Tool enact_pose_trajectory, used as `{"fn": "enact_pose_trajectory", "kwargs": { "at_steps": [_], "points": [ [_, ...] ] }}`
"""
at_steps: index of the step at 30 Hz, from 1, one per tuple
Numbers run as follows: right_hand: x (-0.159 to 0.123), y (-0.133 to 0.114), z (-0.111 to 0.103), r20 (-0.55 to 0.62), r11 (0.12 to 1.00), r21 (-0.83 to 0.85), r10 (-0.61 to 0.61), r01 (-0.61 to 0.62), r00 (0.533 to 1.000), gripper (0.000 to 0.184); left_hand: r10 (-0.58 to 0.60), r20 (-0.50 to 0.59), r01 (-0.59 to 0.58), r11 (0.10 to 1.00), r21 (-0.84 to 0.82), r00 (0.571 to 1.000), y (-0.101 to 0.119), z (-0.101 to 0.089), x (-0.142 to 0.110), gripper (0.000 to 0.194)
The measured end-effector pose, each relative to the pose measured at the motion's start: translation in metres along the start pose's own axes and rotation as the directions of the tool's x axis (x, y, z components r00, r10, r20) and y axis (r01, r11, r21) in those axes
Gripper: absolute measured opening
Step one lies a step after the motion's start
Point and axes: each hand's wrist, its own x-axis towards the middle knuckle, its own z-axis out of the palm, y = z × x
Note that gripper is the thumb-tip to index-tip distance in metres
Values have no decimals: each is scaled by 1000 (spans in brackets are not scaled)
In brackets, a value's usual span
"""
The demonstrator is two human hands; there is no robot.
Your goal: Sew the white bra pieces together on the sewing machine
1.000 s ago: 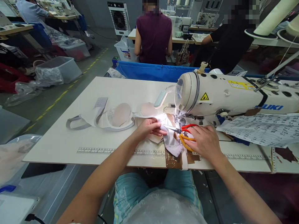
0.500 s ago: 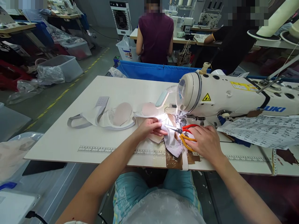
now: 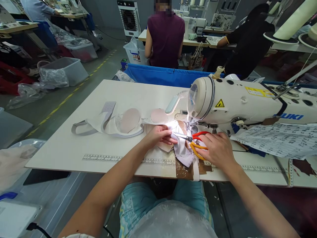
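Left hand: the left hand (image 3: 160,135) was closed in a pinch, thumb against fingertips, on the white garment (image 3: 102,122), just left of the needle area. Exact fold in the pinch: couldn't tell, fingers covered it.
Right hand: the right hand (image 3: 219,150) was curled around the handles of the scissors (image 3: 190,138), one loop red, one orange. Blades pointed left, tips at the cloth by the left fingertips. Whether the tips were parted or cutting: couldn't tell.
Garment: lay across the white table (image 3: 64,142), strap loop at the left end, two pinkish round pads (image 3: 130,120) farther right, loose pale flap (image 3: 183,154) hanging toward the front edge, below the scissors.
Machine: sewing machine (image 3: 230,99) sat on the right half, head end above the work, bright light at the needle. Yellow warning triangle on its side.
Table front: printed ruler scale (image 3: 104,158) ran along the near side, brown patch (image 3: 183,170) under the flap, narrow pale strip (image 3: 195,170) reaching the edge.
Right side: printed sheet (image 3: 279,138) lay in front of the machine arm, tape measure (image 3: 290,172) ran down to the table edge.
Behind table: blue cloth (image 3: 163,75) along the far edge.
Background: person in maroon top (image 3: 166,39) had their back to the camera at another bench; person in black (image 3: 247,43) was to the right of them. Tall cooler (image 3: 129,19) stood against the wall.
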Motion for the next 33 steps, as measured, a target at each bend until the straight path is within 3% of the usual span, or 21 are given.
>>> {"fn": "enact_pose_trajectory", "kwargs": {
  "at_steps": [19, 25, 33],
  "points": [
    [3, 2, 8, 26, 1000, 27, -15, 15, 1000, 23, -22, 3, 22, 999, -32, 1000, 2, -1, -1, 20],
    [-1, -4, 9, 81, 956, 259, 124, -141, 989, 21, 7, 19, -7, 1000, -27, 1000, 0, -2, 0, 21],
    [-3, -7, 7, 14, 972, 175, 159, -159, 987, 27, 12, 20, -12, 999, -42, 1000, 0, -1, -1, 25]
  ]
}}
